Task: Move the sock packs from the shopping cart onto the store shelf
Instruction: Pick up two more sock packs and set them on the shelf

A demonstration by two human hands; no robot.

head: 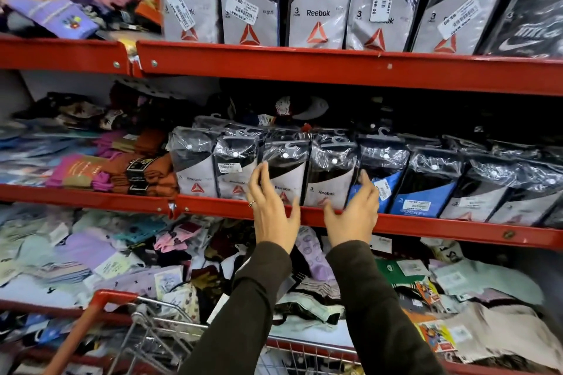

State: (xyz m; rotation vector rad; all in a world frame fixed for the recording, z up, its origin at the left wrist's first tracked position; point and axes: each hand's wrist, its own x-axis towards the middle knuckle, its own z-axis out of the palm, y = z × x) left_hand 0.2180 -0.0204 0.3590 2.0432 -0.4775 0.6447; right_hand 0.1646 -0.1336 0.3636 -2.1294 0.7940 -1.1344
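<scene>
A row of black-and-grey sock packs [327, 173] in clear plastic stands upright on the middle red shelf [426, 227]. My left hand [272, 210] and my right hand [355, 216] are both raised in front of this row, fingers spread, on either side of two packs at the shelf's front lip. The fingertips touch or nearly touch the packs; neither hand grips one. The red-handled wire shopping cart [146, 329] sits at the bottom left, below my dark sleeves; its contents are hidden.
A top shelf [335, 67] holds more upright grey-and-black packs. Blue-fronted packs [423, 192] stand right of my hands. Folded orange and pink socks [134, 170] lie left on the middle shelf. Loose mixed socks [122, 253] cover the lower shelf.
</scene>
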